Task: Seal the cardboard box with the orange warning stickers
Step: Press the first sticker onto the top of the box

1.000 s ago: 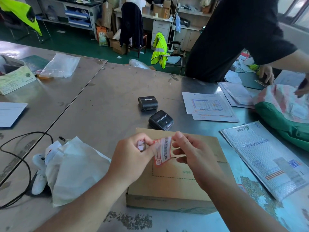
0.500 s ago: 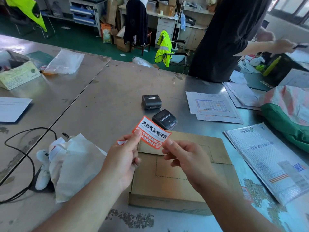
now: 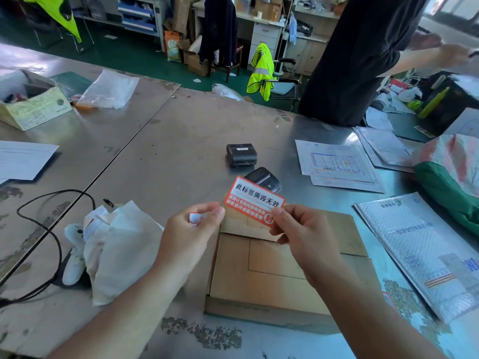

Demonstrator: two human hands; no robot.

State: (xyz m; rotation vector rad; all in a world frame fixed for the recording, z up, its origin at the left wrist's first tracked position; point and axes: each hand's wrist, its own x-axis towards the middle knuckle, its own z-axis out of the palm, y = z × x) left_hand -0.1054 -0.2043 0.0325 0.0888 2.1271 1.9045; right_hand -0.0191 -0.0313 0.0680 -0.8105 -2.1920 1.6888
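The metal worktop (image 3: 181, 141) spans the whole lower view, with a seam running diagonally across its left part. The cardboard box (image 3: 269, 275) lies flat on it in front of the person, flaps folded down, a dashed rectangle printed on its top panel. Left of the box sits a crumpled white bag (image 3: 119, 250), with a black cable (image 3: 55, 244) looping beside it. To the right lies a bubble mailer (image 3: 425, 252); farther back, printed sheets (image 3: 337, 161). Two small black printers (image 3: 241, 154) stand beyond the box, the nearer one partly hidden behind the sticker.

The right hand (image 3: 305, 237) pinches the lower right corner of the orange warning sticker (image 3: 255, 202) between thumb and forefinger and holds it tilted, printed face toward the camera, above the box's far edge and clear of the cardboard. The left hand (image 3: 191, 234) is apart from the sticker, just to its left; its fingers are closed on a small rolled white-and-red strip (image 3: 194, 218).
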